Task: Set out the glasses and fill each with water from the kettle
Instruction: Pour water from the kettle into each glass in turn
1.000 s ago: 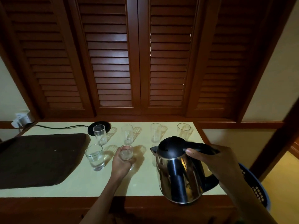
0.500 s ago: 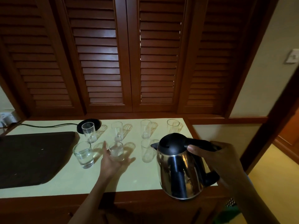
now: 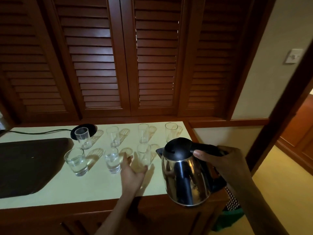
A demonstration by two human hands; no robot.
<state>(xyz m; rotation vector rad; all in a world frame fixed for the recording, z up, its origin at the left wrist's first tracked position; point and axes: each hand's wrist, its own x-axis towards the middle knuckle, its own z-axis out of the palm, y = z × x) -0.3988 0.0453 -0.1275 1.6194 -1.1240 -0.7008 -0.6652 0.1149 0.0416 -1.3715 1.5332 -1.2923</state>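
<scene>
Several clear glasses stand in two rows on the pale counter. In the front row, the left glass and the middle glass hold water; the right front glass looks empty. My left hand is open, fingers spread, between the middle and right front glasses, reaching around the base of the right one. My right hand grips the black handle of the steel kettle, held upright above the counter's front right corner. The back-row glasses look empty.
A dark tray lies on the counter's left. The black kettle base with its cord sits at the back, one glass in front of it. Louvred wooden doors rise behind. A mesh basket stands beside the cabinet at right.
My left hand let go of the middle front glass and moved right toward the empty front glass. The kettle stayed in my right hand, roughly in the same place.
</scene>
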